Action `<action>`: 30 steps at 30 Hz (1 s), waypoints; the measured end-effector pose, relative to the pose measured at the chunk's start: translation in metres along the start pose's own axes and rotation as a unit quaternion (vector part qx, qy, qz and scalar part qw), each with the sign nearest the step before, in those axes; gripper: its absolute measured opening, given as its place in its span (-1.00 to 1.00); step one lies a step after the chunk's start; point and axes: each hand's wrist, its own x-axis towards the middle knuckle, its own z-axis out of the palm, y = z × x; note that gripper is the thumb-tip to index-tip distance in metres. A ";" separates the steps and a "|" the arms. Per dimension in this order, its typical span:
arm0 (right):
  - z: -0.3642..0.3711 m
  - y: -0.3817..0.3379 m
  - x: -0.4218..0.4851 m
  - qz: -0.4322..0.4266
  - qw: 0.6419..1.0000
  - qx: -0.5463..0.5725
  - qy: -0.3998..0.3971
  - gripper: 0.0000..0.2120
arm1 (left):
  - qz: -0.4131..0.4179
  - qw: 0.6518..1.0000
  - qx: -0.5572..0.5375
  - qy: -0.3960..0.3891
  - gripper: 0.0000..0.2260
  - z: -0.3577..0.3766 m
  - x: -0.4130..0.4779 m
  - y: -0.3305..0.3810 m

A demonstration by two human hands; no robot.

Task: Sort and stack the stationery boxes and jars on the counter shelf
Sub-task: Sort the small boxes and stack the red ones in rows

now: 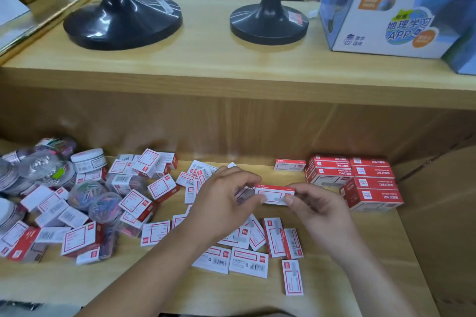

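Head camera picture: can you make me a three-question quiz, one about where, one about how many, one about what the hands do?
1. Where is the neat stack of red cardboard boxes? A) far right on the lower wooden shelf B) on the globe box C) among the jars
2. How many black round plastic stands are on the upper wooden shelf? A) one B) two C) four
3. The small red-and-white cardboard box is: A) lying flat B) pinched by both hands C) in a jar
Answers: 1 A, it sits at the right end. 2 B, two bases stand there. 3 B, the left hand and right hand pinch its ends.
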 end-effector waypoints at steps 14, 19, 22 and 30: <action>-0.026 0.057 0.012 0.029 0.985 -0.091 0.142 -0.83 | 0.008 0.982 0.186 -0.024 -0.81 0.054 0.071 -0.017; -0.026 0.065 0.014 0.018 0.967 -0.216 0.135 -0.80 | 0.054 0.936 0.348 0.007 -0.64 0.067 0.073 -0.022; -0.026 0.061 0.013 0.022 0.967 -0.224 0.121 -0.78 | 0.039 0.928 0.370 0.008 -0.61 0.073 0.074 -0.021; -0.028 0.055 0.013 0.035 0.977 -0.184 0.097 -0.79 | 0.060 0.946 0.317 0.014 -0.72 0.069 0.071 -0.020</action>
